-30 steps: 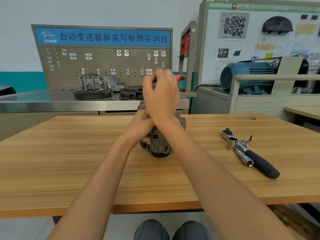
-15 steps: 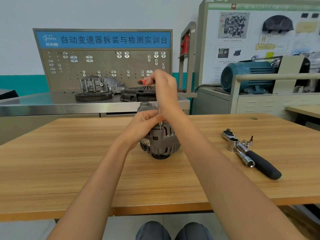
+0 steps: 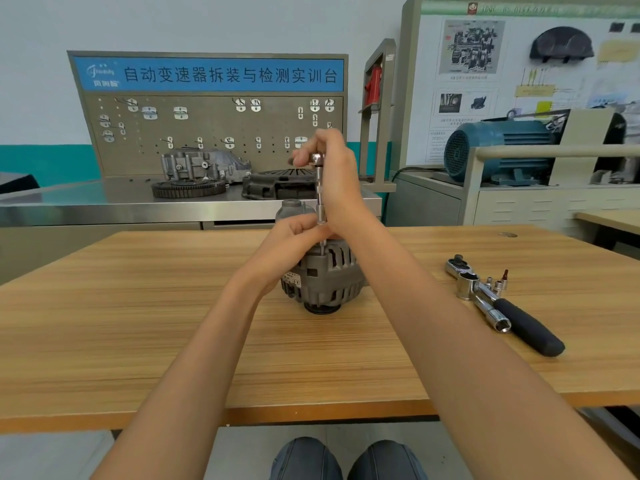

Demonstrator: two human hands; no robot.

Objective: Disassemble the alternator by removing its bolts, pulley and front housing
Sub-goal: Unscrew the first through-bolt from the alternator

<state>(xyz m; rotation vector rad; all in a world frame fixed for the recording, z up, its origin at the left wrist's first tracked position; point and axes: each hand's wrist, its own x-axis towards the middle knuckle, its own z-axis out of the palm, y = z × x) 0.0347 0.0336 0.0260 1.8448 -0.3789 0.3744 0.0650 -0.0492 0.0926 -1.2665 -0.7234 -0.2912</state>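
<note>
- Workshop classroom setting, with a wooden table [image 3: 138,341] up front and the alternator [image 3: 325,278] standing near the middle of it, pulley end down on the wood, ribbed grey housing facing the camera.
- Standing upright on top of the alternator is a thin chrome driver tool [image 3: 319,192]; its narrow tip goes down into the top edge of the housing, right by the left hand. Can't see the bolt itself, it's hidden by the fingers.
- Left hand [image 3: 294,237] is curled over the top left of the alternator, fingertips pinched around the lower end of the tool where it meets the housing.
- Right hand [image 3: 332,171] is higher up, fingers wrapped around the top end of the tool, so it's gripping that. Wrist crosses behind the shaft and the forearm runs down to the lower right.
- Off to the right on the same table, well apart from the alternator, lies a ratchet wrench [image 3: 502,306] with a black handle, a socket on it, plus a few small bits [image 3: 498,282] standing just beside its head.
- Behind the table there's a steel workbench [image 3: 86,206] with a pegboard [image 3: 207,129] under a blue sign, and a gear ring [image 3: 188,188] and some cast housings sitting on the bench.
- Right background has a blue electric motor [image 3: 498,150] on a beige cabinet, and a poster board behind it.
- Knees in jeans [image 3: 346,459] at the bottom edge.
</note>
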